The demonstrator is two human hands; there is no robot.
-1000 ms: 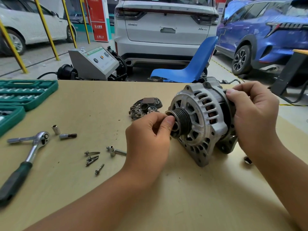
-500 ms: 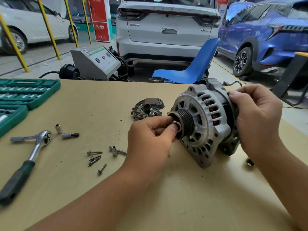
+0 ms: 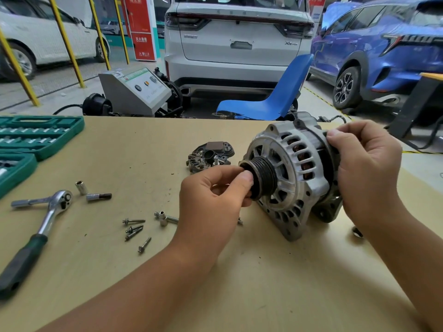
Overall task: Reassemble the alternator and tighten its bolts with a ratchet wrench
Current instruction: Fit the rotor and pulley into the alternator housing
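You're holding the alternator on its edge on the tan table, towards the right side, with the grooved pulley facing left at you. Your left hand is pinching the front rim of that pulley, thumb and fingertips curled in against it. Your right hand is wrapping round the rear of the housing, fingers curled over the top edge and gripping it, so the body is sitting tilted with its lower mounting ear touching the table.

Just behind your left hand, the dark rectifier plate is lying flat on the table, apart from the alternator. To the left of your left forearm, four loose bolts are lying in a small scatter, and beside them a small metal fitting is resting on its side. Further left, the ratchet wrench is lying untouched, chrome head towards the far side and dark green handle running towards the near left corner. Near its head, a short socket is standing upright and a bit adapter is lying next to it. The green socket case is sitting open along the left edge. A small dark part is peeking out by your right wrist; you can't tell what it is.

Beyond the table, a grey test machine, a blue chair, a white car and a blue car are standing on the workshop floor.
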